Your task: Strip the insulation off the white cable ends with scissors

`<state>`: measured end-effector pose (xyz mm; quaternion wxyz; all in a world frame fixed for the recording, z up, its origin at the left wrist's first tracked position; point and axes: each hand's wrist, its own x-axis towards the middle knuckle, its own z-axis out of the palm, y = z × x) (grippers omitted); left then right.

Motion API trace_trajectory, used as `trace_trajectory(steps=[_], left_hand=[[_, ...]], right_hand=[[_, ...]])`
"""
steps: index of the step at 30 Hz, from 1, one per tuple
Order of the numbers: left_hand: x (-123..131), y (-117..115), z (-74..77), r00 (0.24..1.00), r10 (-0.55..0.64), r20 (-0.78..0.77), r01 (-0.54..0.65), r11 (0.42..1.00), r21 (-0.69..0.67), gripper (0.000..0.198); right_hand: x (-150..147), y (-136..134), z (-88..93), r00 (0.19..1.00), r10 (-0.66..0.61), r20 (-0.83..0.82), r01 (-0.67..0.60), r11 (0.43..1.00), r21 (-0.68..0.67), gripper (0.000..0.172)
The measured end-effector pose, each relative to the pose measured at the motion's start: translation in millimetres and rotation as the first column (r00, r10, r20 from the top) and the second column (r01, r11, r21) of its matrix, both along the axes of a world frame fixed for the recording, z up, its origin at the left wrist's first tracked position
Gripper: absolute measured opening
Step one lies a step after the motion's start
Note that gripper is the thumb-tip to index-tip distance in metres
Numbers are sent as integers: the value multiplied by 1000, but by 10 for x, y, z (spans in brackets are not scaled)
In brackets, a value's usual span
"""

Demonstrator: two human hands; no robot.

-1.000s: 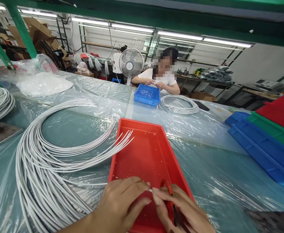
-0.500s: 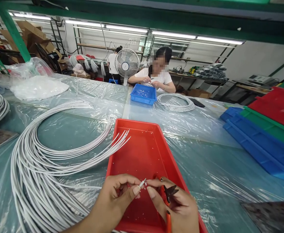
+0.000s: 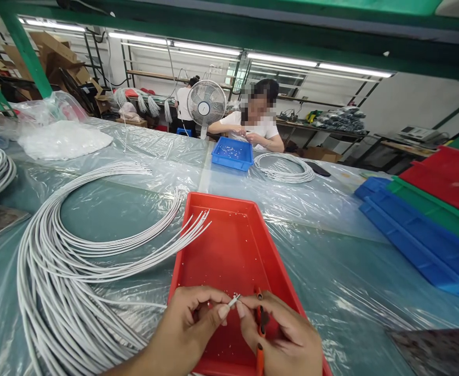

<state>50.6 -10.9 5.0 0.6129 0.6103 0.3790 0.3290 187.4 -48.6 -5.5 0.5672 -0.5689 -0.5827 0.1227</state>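
Both hands sit low over the near end of the red tray (image 3: 229,240) on my head feed. Left hand (image 3: 188,329) has thumb and forefinger pinched tight on the wire end (image 3: 233,300), which pokes out just above the tray floor. Right hand (image 3: 288,334) meets it, fingertips closed on the very tip, with the other fingers curled round the orange-handled cutters (image 3: 259,334) in the palm. My guess is that the wire is light and springy, with a smooth jacket that could slip, so the jacket just behind the tip looks like the spot to grip. The big wire bundle (image 3: 57,261) loops over the plastic-covered table to the left, some of its ends lying over the tray's rim. Across the table a co-worker sits at a blue tray (image 3: 231,154) beside a smaller coil (image 3: 284,169).
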Motion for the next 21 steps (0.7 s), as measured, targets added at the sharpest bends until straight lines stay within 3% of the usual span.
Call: trace_trajectory(steps=[8,14,21], left_hand=[[11,-46,34,997,-28,-79,36,994,105,29],[34,-50,7,999,-5,-52,13,988,154,28],[-6,-46,65,986,7,-165,35,968,248,28]], right_hand=[[13,-23,24,962,-42,271,3,990,141,18],[88,-38,-43,825,-104,555,-26,975,221,11],[107,-34,-37,730,-207,651,-13,949,316,15]])
